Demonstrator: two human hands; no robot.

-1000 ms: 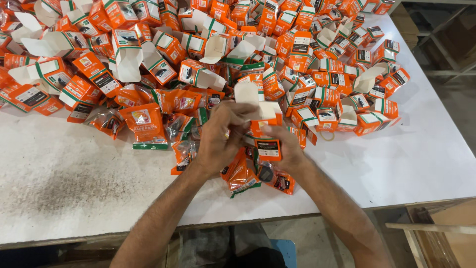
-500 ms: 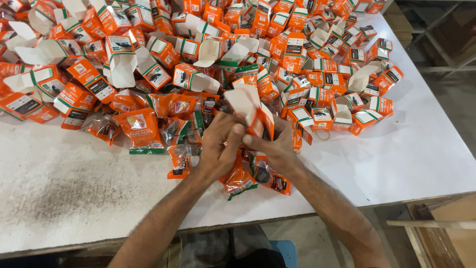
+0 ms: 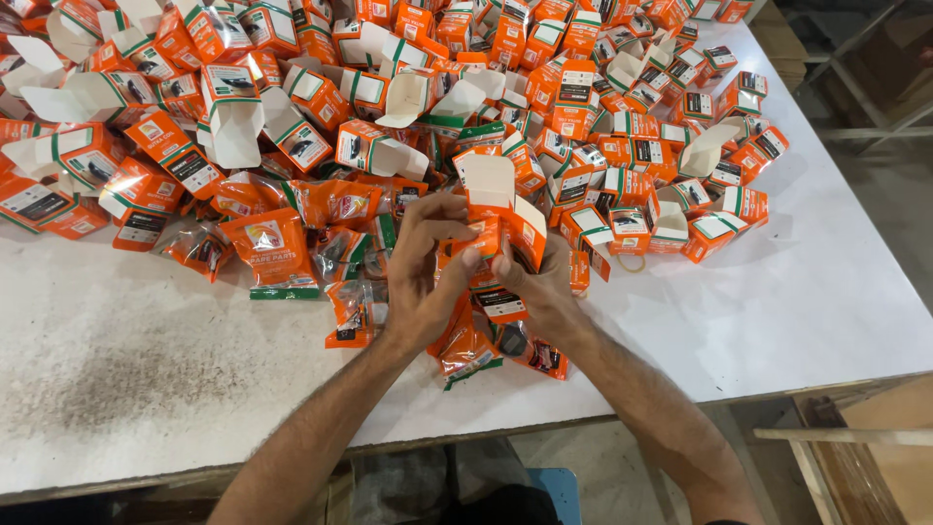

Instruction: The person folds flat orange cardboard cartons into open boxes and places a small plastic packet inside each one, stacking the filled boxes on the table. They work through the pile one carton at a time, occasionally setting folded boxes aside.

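Both hands, left hand (image 3: 420,267) and right hand (image 3: 539,282), pinch one small orange box (image 3: 501,219) between them above the table's (image 3: 797,301) near edge, flaps open and long axis upright, loose pouches (image 3: 466,345) lying just beneath.

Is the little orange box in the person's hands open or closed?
Open: the orange box has its white top flap raised, held between left hand and right hand.
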